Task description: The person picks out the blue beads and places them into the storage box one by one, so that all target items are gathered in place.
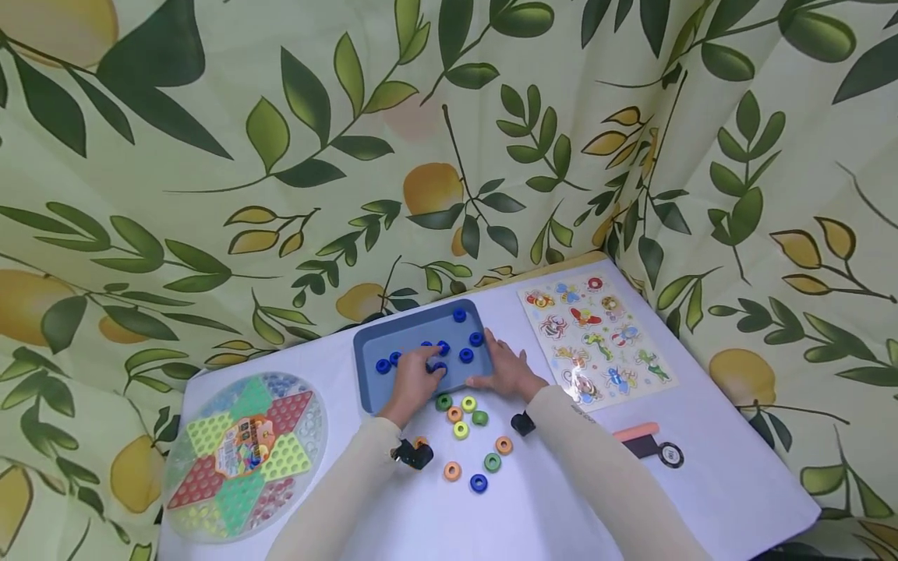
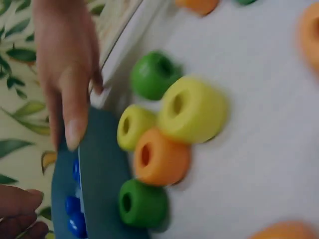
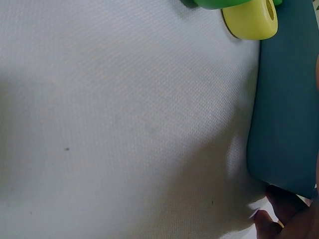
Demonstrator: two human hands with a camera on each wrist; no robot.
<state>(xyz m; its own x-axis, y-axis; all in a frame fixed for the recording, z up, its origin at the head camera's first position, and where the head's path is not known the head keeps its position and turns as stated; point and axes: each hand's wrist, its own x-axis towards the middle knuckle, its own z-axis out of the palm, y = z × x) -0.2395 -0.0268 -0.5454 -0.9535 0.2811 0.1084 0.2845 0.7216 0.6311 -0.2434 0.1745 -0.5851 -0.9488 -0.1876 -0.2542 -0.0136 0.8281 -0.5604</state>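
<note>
The head view looks down from above; both wrist views sit close, sharing the blue tray [image 1: 421,351] edge.
</note>
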